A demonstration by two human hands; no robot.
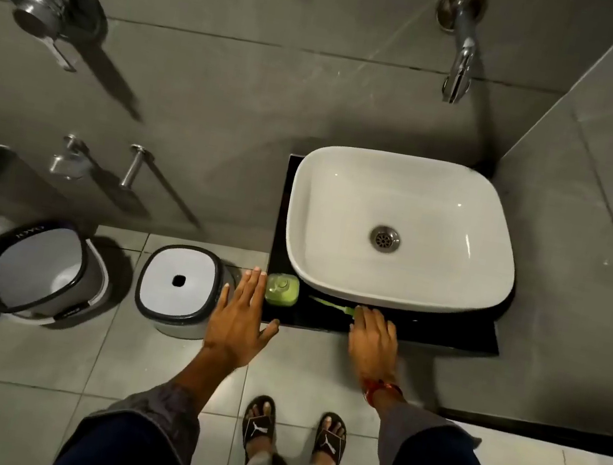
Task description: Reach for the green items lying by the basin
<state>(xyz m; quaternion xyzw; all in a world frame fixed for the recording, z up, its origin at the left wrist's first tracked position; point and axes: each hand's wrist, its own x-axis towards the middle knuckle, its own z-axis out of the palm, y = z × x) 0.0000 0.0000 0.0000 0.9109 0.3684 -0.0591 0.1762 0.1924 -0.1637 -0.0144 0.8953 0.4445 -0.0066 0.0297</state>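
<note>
My left hand [239,318] is stretched out flat with straight fingers, just left of a green soap bottle [282,290] that stands at the front left corner of a black counter [442,334]. My right hand [373,334] reaches over the counter's front edge, fingers extended, its fingertips at the end of a green toothbrush [329,304] lying on the counter. A white basin [403,228] sits on the counter behind both. Neither hand holds anything.
A chrome tap [462,43] juts from the grey tiled wall above the basin. On the floor to the left stand a white stool [177,290] with a hole and a bucket [39,270]. My sandalled feet [292,439] stand on the tiles below.
</note>
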